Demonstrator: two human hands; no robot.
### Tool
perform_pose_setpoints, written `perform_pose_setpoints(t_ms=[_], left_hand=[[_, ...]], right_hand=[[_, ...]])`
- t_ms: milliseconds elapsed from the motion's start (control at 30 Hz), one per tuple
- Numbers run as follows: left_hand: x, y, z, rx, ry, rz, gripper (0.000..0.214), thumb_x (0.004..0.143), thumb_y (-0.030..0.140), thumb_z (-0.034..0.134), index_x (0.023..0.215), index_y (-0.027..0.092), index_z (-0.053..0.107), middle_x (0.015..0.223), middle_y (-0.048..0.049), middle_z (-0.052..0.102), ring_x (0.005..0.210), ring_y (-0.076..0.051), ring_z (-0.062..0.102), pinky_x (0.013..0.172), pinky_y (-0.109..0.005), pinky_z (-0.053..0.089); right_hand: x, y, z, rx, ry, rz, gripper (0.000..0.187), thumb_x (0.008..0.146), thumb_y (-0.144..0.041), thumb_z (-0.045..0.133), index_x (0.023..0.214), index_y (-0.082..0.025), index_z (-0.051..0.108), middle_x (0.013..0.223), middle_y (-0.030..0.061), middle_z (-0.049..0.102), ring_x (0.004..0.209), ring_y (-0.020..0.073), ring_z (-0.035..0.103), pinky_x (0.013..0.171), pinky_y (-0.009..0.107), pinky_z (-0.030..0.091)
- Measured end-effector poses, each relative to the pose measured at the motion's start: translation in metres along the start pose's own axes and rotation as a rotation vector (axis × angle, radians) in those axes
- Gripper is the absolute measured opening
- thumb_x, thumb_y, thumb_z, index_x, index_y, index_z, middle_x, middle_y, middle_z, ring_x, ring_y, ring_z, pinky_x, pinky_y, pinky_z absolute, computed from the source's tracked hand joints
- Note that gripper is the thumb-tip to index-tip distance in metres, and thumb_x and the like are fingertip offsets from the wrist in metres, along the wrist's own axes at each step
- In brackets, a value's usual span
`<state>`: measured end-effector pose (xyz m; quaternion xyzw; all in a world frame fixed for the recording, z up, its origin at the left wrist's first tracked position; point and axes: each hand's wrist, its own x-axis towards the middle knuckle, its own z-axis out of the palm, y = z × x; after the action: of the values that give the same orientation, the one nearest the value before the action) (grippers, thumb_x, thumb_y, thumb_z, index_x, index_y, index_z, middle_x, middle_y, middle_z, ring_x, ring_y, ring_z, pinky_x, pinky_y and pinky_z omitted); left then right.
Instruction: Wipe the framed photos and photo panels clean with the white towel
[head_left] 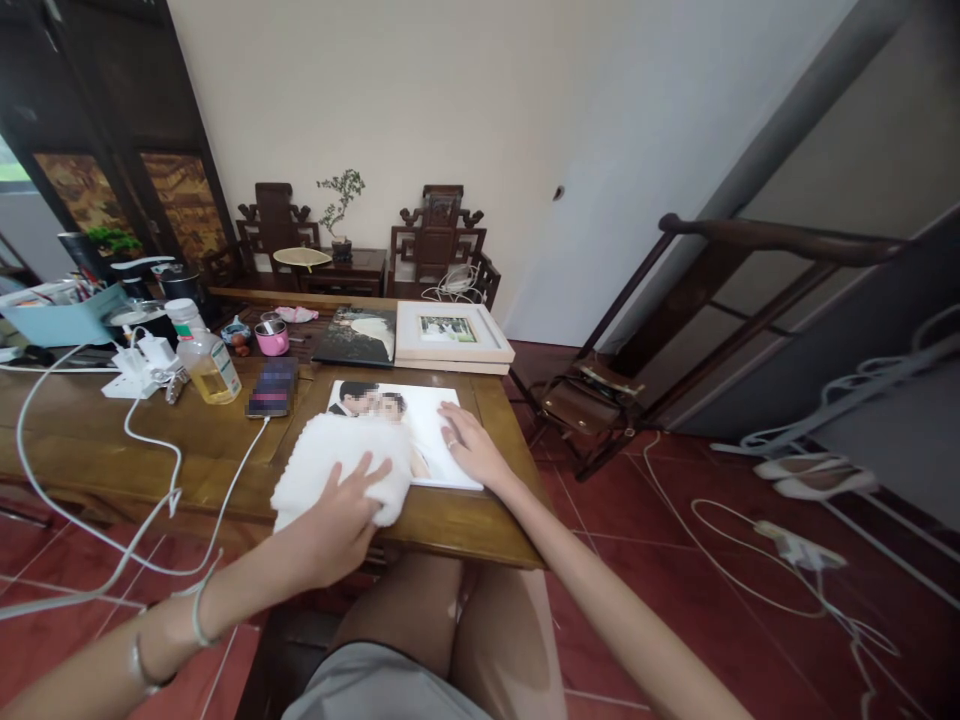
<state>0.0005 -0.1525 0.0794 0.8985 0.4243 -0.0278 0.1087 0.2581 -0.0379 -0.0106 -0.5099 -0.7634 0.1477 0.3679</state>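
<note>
A large photo print (431, 425) lies flat at the near right end of a wooden table (225, 440). A white folded cloth (330, 460) rests over its left half. My left hand (341, 515) presses flat on the cloth, fingers spread. My right hand (469, 445) lies flat on the print's right part, fingers stretched out, a ring on one finger.
Behind the print lie a white framed photo (450, 335) and a dark photo (360, 335). A phone (271, 388) with a white cable, a bottle of yellow liquid (210, 365), a pink cup (272, 338) and chargers sit left. Cables cross the red tile floor (750, 600) at right.
</note>
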Motion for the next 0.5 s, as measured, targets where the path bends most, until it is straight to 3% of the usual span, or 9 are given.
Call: perform_pose_setpoints(t_ms=[133, 233, 333, 433, 500], left_hand=[[0.028, -0.014, -0.011, -0.032, -0.016, -0.002, 0.032, 0.094, 0.017, 0.032, 0.101, 0.015, 0.062, 0.153, -0.0083, 0.022, 0.143, -0.028, 0.007, 0.111, -0.055, 0.019], [0.071, -0.043, -0.023, -0.017, -0.032, -0.039, 0.03, 0.095, 0.021, 0.034, 0.108, 0.014, 0.06, 0.151, -0.0117, 0.026, 0.142, -0.031, 0.012, 0.107, -0.059, 0.023], [0.109, -0.072, -0.032, 0.015, 0.055, -0.056, 0.031, 0.096, 0.021, 0.033, 0.112, 0.013, 0.058, 0.15, -0.0119, 0.029, 0.141, -0.031, 0.015, 0.107, -0.059, 0.023], [0.124, -0.085, -0.033, 0.039, 0.126, -0.073, 0.033, 0.096, 0.016, 0.03, 0.113, 0.01, 0.057, 0.152, -0.0123, 0.024, 0.141, -0.032, 0.012, 0.108, -0.06, 0.017], [0.12, -0.079, -0.03, 0.056, 0.141, -0.079, 0.033, 0.094, 0.012, 0.03, 0.112, 0.01, 0.057, 0.152, -0.0122, 0.023, 0.141, -0.032, 0.012, 0.109, -0.059, 0.016]], right_hand=[[0.0, 0.0, 0.0, 0.002, -0.001, 0.006, 0.038, 0.087, -0.026, 0.041, 0.121, -0.018, 0.055, 0.138, 0.0119, 0.05, 0.132, 0.0246, 0.039, 0.112, 0.048, 0.03], [0.0, 0.002, 0.001, 0.007, 0.006, -0.007, 0.037, 0.087, -0.026, 0.041, 0.121, -0.019, 0.055, 0.137, 0.0112, 0.05, 0.132, 0.0243, 0.039, 0.111, 0.049, 0.03], [0.0, 0.003, 0.001, 0.017, 0.014, -0.021, 0.037, 0.086, -0.025, 0.043, 0.12, -0.021, 0.055, 0.136, 0.0103, 0.052, 0.131, 0.0245, 0.04, 0.11, 0.05, 0.031], [0.001, 0.005, 0.002, 0.024, 0.024, -0.023, 0.036, 0.086, -0.025, 0.043, 0.12, -0.021, 0.056, 0.135, 0.0101, 0.052, 0.13, 0.0245, 0.041, 0.11, 0.05, 0.031], [0.001, 0.005, 0.002, 0.024, 0.026, -0.023, 0.036, 0.086, -0.025, 0.043, 0.12, -0.021, 0.056, 0.135, 0.0097, 0.052, 0.131, 0.0243, 0.041, 0.11, 0.05, 0.032]])
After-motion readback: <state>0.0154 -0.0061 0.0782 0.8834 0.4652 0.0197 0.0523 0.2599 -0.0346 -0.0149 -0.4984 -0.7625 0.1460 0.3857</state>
